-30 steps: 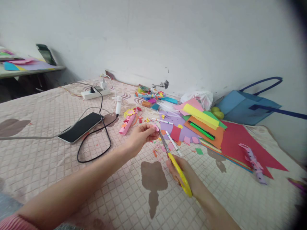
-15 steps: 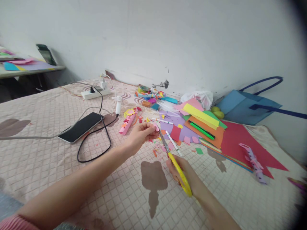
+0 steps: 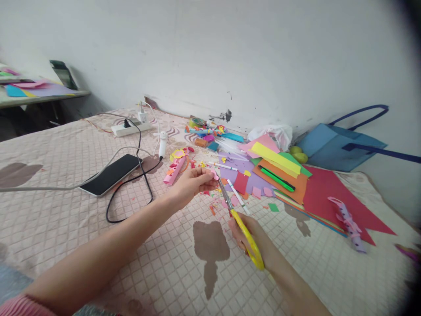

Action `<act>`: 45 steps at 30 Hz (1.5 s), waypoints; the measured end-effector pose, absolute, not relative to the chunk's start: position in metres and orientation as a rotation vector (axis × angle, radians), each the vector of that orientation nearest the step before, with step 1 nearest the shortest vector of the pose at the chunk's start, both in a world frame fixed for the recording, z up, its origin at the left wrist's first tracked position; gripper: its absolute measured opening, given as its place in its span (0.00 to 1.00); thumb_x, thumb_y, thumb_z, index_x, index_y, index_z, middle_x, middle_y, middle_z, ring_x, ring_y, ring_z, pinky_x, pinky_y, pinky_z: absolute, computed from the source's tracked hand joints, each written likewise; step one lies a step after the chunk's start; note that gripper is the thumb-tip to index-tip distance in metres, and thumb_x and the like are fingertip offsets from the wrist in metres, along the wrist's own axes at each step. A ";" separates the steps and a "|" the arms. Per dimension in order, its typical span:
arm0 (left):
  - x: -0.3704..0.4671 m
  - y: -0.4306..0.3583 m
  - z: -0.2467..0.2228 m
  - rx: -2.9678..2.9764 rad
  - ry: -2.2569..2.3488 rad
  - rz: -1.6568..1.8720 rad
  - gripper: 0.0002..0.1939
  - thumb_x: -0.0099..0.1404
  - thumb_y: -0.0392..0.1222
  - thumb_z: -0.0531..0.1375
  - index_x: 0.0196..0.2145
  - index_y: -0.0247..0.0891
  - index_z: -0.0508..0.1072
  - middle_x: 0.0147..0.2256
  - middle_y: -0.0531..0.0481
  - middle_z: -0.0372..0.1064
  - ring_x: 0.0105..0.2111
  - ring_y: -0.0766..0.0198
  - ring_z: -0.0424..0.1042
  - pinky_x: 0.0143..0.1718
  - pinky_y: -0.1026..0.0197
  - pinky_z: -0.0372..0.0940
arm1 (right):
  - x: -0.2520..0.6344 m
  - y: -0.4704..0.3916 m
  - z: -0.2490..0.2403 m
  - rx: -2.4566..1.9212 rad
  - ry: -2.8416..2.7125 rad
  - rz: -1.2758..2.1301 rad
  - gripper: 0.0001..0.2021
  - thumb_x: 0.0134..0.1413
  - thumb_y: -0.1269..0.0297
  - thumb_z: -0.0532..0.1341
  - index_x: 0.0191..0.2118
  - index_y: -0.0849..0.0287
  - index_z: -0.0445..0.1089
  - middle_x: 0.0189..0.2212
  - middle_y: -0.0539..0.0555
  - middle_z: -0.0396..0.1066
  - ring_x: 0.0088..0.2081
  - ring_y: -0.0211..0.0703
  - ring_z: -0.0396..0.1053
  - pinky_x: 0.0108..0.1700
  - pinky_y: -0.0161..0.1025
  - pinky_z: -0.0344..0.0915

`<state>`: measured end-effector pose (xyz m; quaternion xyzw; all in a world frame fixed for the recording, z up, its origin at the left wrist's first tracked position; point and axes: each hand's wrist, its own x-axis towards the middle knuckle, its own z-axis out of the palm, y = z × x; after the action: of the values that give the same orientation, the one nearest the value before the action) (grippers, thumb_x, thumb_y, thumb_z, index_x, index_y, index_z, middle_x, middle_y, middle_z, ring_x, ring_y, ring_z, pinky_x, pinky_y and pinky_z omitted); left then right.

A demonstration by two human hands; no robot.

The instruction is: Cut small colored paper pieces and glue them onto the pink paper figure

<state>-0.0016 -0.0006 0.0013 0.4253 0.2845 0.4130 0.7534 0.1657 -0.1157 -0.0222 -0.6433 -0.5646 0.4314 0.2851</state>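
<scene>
Left hand: one left hand (image 3: 192,183) is pinching one small pink paper piece (image 3: 214,175) between thumb and fingertips, fingers closed on it, above the bed (image 3: 59,210).
Right hand: one right hand (image 3: 249,239) is gripping one pair of yellow-handled scissors (image 3: 238,219), fingers clamped through the handles.
Scissors: the blades are pointing up and away, their tips meeting the pink paper piece just beside the left fingertips; whether the blades are parted, I cannot tell.
Scraps: many small coloured offcuts are lying on the bed beneath both hands; too small to count.
Paper stack: one pile of coloured sheets (image 3: 315,191) is lying to the right, with one green marker (image 3: 276,179) resting on top.
Pens: two white pens (image 3: 237,196) are lying near the scissor tips.
Electronics: one dark tablet (image 3: 110,174) is lying to the left, cables running past it; one white power strip (image 3: 130,128) is sitting beyond it.
Bag: one blue bag (image 3: 338,147) is leaning at the wall.
Table: one table (image 3: 39,98) is standing far left, carrying more paper.
</scene>
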 end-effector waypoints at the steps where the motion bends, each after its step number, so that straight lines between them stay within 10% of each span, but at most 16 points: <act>1: -0.002 0.000 0.002 0.934 0.618 0.897 0.07 0.55 0.38 0.64 0.27 0.32 0.70 0.27 0.48 0.72 0.28 0.68 0.71 0.37 0.62 0.65 | 0.166 -0.116 -0.023 -1.725 -1.513 1.152 0.20 0.50 0.45 0.55 0.22 0.55 0.51 0.12 0.42 0.48 0.13 0.30 0.47 0.14 0.30 0.45; 38: -0.008 0.009 0.001 1.026 0.597 0.813 0.10 0.53 0.40 0.65 0.27 0.31 0.70 0.27 0.46 0.73 0.29 0.67 0.73 0.38 0.62 0.67 | 0.165 -0.117 -0.018 -1.703 -1.508 1.232 0.26 0.46 0.34 0.48 0.24 0.55 0.51 0.13 0.41 0.47 0.12 0.29 0.46 0.12 0.29 0.47; 45: -0.011 0.011 0.003 1.080 0.616 0.801 0.11 0.53 0.40 0.65 0.26 0.32 0.68 0.25 0.48 0.72 0.27 0.68 0.72 0.36 0.62 0.68 | 0.171 -0.115 -0.018 -1.711 -1.651 1.101 0.20 0.53 0.43 0.51 0.24 0.56 0.53 0.12 0.41 0.48 0.13 0.30 0.47 0.14 0.30 0.47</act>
<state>-0.0110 0.0111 0.0029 0.4921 0.2809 0.3650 0.7388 0.1710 -0.1154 -0.0184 -0.6311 -0.6087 0.4059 0.2578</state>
